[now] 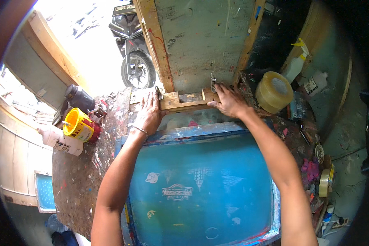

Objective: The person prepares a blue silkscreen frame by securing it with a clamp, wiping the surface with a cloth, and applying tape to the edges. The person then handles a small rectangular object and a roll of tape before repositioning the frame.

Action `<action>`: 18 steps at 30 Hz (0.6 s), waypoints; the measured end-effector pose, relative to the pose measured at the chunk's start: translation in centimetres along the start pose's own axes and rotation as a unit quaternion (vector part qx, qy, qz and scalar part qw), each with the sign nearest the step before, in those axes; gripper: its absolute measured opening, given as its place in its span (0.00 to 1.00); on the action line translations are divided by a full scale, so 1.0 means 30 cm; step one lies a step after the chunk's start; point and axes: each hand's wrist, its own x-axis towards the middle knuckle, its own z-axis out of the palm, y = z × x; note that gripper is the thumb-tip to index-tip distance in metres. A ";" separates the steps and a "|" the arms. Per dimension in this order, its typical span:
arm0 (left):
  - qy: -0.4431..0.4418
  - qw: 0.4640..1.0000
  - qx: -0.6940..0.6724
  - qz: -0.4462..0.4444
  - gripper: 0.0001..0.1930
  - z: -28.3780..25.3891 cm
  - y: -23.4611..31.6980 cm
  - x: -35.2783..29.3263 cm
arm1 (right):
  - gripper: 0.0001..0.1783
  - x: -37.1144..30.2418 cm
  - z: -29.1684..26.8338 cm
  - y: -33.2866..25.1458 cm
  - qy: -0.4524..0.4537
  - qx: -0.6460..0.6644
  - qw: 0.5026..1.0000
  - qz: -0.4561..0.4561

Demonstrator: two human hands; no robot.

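Your left hand (150, 115), open, and right hand (230, 101), spread, rested on the wooden crossbar (186, 106), its long axis left-to-right; the blue printing screen (217, 158) lay nearer you.

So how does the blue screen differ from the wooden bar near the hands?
The blue screen is broad; the wooden bar is narrow. The screen shows pale designs; the bar looks like plain tan wood. The left hand and right hand rest at the bar, not on the screen. Both look straight-edged.
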 end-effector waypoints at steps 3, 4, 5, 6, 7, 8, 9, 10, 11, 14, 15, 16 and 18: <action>-0.027 1.000 0.002 -0.009 0.41 -0.010 0.012 0.007 | 0.47 -0.020 0.044 -0.005 0.066 -0.028 0.997 -0.018; -0.036 0.999 0.010 -0.012 0.41 -0.019 0.012 0.010 | 0.47 -0.019 0.051 -0.004 0.078 -0.017 0.997 -0.024; -0.029 0.999 0.010 -0.007 0.41 -0.025 0.015 0.011 | 0.47 -0.021 0.059 -0.001 0.084 -0.007 0.996 -0.028; -0.024 1.000 0.005 -0.004 0.40 -0.032 0.015 0.011 | 0.47 -0.017 0.062 0.002 0.089 -0.001 0.996 -0.027; -0.031 1.000 0.001 -0.003 0.40 -0.038 0.013 0.012 | 0.47 -0.017 0.067 0.004 0.096 0.008 0.995 -0.031; -0.038 0.999 -0.004 -0.003 0.40 -0.042 0.010 0.010 | 0.46 -0.015 0.070 0.007 0.100 0.013 0.994 -0.030; -0.021 1.000 -0.014 -0.003 0.41 -0.043 0.008 0.008 | 0.46 -0.013 0.072 0.009 0.106 0.020 0.994 -0.028; -0.020 0.999 -0.025 -0.006 0.41 -0.043 0.004 0.005 | 0.46 -0.013 0.075 0.010 0.120 0.017 0.992 -0.034; -0.017 0.999 -0.039 -0.005 0.41 -0.043 -0.003 0.005 | 0.46 -0.010 0.074 0.013 0.133 0.016 0.990 -0.039; 0.027 0.996 -0.079 0.011 0.40 -0.038 -0.020 0.003 | 0.46 -0.011 0.072 0.014 0.149 0.046 0.986 -0.053; 0.037 0.995 -0.086 0.018 0.40 -0.038 -0.025 0.003 | 0.46 -0.013 0.067 0.012 0.153 0.058 0.985 -0.049; 0.051 0.994 -0.090 0.026 0.39 -0.040 -0.028 0.001 | 0.45 -0.018 0.059 0.009 0.151 0.064 0.985 -0.056; 0.041 0.994 -0.097 0.012 0.39 -0.046 -0.027 0.001 | 0.45 -0.031 0.031 -0.006 0.158 0.067 0.984 -0.054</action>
